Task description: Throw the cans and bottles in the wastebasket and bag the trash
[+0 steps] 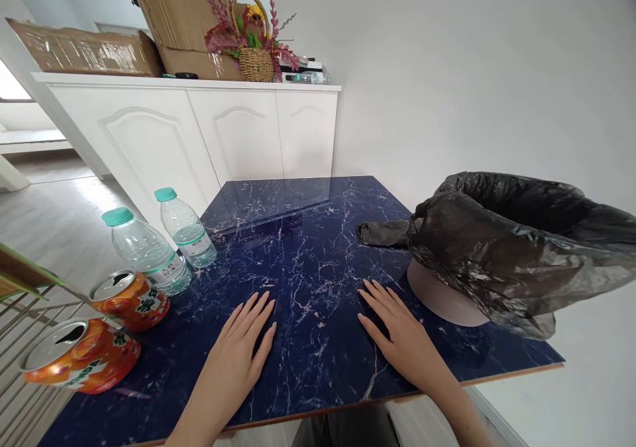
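Note:
My left hand (239, 353) lies flat on the dark blue marbled table (313, 354), fingers stretched out, holding nothing. Flat on the same surface, my right hand (395, 333) rests with its fingers extended beside a bin (442, 295) lined with a black plastic bag (497, 255). To the left stand two opened orange soda cans, a nearer can (94, 357) and a farther can (134, 301). Behind them are two clear water bottles with teal caps, a left bottle (149, 251) and a right bottle (186, 228), both partly filled.
A rolled black bag (382, 233) lies left of the bin. Beyond the table, a white cabinet (243, 129) carries cardboard boxes (99, 53), a wicker flower basket (256, 64) and a lying bottle (311, 77). A wire rack (24, 328) adjoins the left edge; a wall borders the right.

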